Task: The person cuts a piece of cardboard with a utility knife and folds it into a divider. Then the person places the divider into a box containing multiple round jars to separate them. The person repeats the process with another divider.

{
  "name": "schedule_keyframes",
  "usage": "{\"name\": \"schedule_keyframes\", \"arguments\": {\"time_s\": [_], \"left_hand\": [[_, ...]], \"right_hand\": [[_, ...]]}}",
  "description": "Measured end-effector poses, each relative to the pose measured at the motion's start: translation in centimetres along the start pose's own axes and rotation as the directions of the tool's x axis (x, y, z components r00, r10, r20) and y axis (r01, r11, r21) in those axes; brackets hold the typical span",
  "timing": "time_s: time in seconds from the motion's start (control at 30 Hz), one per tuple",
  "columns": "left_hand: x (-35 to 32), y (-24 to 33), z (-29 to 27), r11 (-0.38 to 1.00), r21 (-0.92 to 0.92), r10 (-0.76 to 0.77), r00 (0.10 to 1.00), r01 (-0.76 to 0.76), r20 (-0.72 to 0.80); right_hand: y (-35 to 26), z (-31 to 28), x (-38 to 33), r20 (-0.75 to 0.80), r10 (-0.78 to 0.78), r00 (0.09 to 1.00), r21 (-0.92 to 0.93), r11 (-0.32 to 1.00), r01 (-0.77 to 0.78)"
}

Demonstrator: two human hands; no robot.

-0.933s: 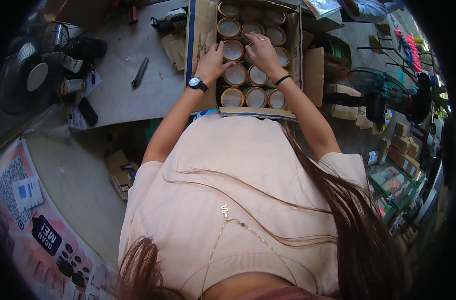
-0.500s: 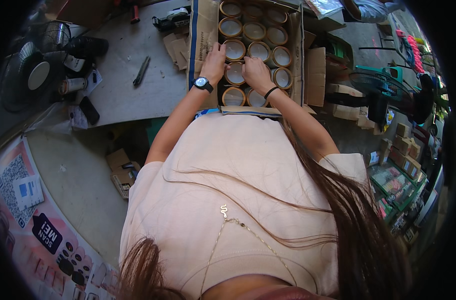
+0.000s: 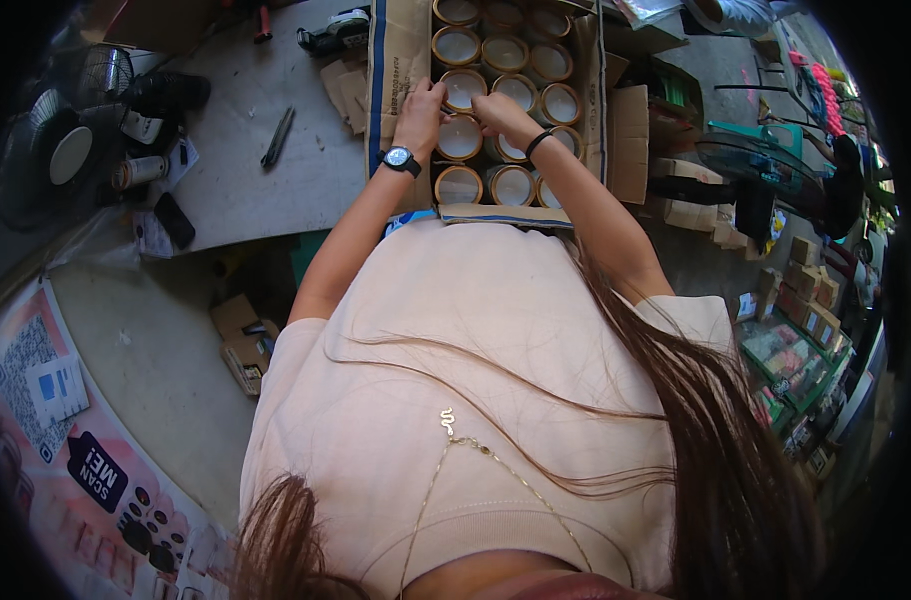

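Note:
A cardboard box [image 3: 404,75] ahead of me holds rows of round containers with orange-gold rims and pale tops. My left hand [image 3: 422,118], with a dark watch on its wrist, curls its fingers down at the left edge of one round container [image 3: 464,90]. At that container's lower right edge, my right hand [image 3: 506,115] has its fingers bent inward; a black band circles its wrist. The fingertips of both hands are partly hidden. Just nearer to me, between the hands, lies another round container [image 3: 459,138].
Left of the box, a grey table [image 3: 266,190] bears a box cutter [image 3: 278,137], cardboard scraps [image 3: 346,95], a tape dispenser [image 3: 334,32] and a phone [image 3: 175,221]. To the right stand a fan [image 3: 756,165] and stacked cartons [image 3: 811,290].
My right hand has moved farther from me and slightly left, up to the container's rim. My left hand stays near the same container. The whole view has shifted slightly.

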State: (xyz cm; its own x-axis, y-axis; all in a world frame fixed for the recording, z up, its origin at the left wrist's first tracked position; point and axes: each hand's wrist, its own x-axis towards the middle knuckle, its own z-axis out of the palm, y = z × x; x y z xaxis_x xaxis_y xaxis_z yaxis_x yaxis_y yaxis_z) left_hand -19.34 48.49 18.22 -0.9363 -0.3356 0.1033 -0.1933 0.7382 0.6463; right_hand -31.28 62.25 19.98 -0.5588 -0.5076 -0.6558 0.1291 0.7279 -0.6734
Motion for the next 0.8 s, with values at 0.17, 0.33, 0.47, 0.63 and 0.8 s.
{"name": "schedule_keyframes", "arguments": {"time_s": [0.17,0.33,0.47,0.63,0.8], "left_hand": [[0.1,-0.3,-0.4,1.000,-0.015,-0.016,0.999,0.017,0.050],[-1.5,0.7,-0.6,0.986,0.168,-0.013,0.990,-0.011,0.142],[-3.0,3.9,-4.1,0.986,0.116,-0.159,0.907,0.123,0.391],[-5.0,3.3,-2.9,0.987,0.143,-0.129,0.887,0.072,0.443],[-5.7,2.4,-1.4,0.994,0.092,-0.084,0.911,0.051,0.403]], "right_hand": [[0.1,-0.6,-0.8,0.059,0.028,0.998,0.080,0.996,-0.033],[0.1,-1.3,-0.6,0.084,0.075,0.994,-0.002,0.997,-0.075],[-1.2,-1.6,-0.5,0.122,0.179,0.976,-0.144,0.976,-0.161],[-1.3,-1.1,-0.4,0.160,0.255,0.954,0.080,0.959,-0.270],[0.0,0.8,1.2,0.121,0.270,0.955,0.229,0.929,-0.291]]}}
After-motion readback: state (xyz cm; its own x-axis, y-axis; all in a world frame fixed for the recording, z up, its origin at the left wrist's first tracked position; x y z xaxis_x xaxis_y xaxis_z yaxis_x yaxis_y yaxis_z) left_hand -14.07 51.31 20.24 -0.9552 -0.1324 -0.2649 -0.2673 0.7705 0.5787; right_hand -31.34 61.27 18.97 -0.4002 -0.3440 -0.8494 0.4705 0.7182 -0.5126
